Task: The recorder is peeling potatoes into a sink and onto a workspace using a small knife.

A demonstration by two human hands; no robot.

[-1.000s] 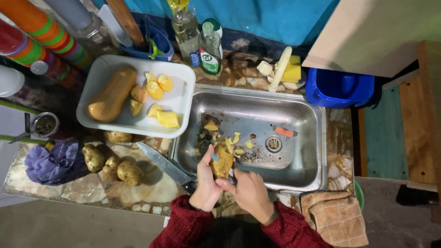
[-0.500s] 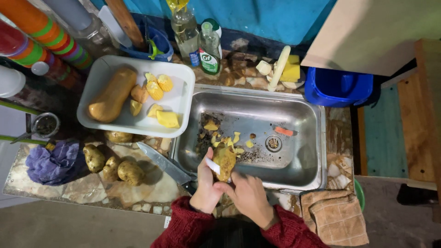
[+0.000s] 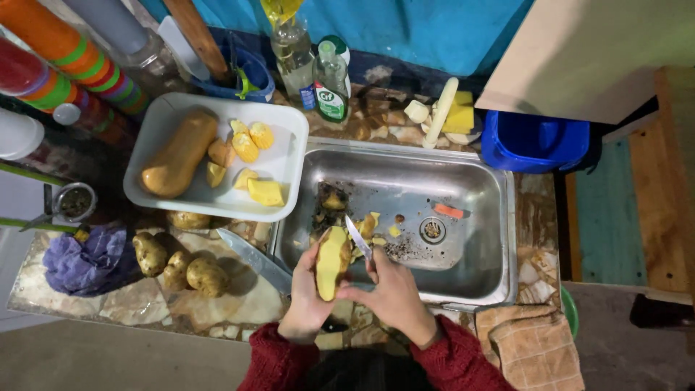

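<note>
Potato: a half-peeled potato (image 3: pixel 331 262) stands upright in the left hand (image 3: pixel 308 308), over the near left corner of the sink (image 3: pixel 478 190)
Left hand: curled shut around the potato's lower end
Right hand: the right hand (image 3: pixel 394 293) is closed on a small paring knife (image 3: pixel 358 238), its blade just right of the potato and pointing away from the person
Sink: steel, set in the counter (image 3: pixel 137 308); peel scraps (image 3: pixel 334 204) lie in its left half, an orange scrap (image 3: pixel 448 211) by the drain
Left of the sink: a large knife (image 3: pixel 253 259) lies slanted against the rim; beyond it three unpeeled potatoes (image 3: pixel 177 266) and a purple cloth (image 3: pixel 85 259)
Behind left of the sink: a white tray (image 3: pixel 286 170) with a butternut squash (image 3: pixel 179 154) and yellow cut pieces (image 3: pixel 250 163)
Behind the sink: two bottles (image 3: pixel 315 72), a yellow sponge (image 3: pixel 459 113), a blue wall
Right of the sink: a blue tub (image 3: pixel 534 141); a checked towel (image 3: pixel 532 344) at the near right corner
Counter: mottled stone, worn and stained
</note>
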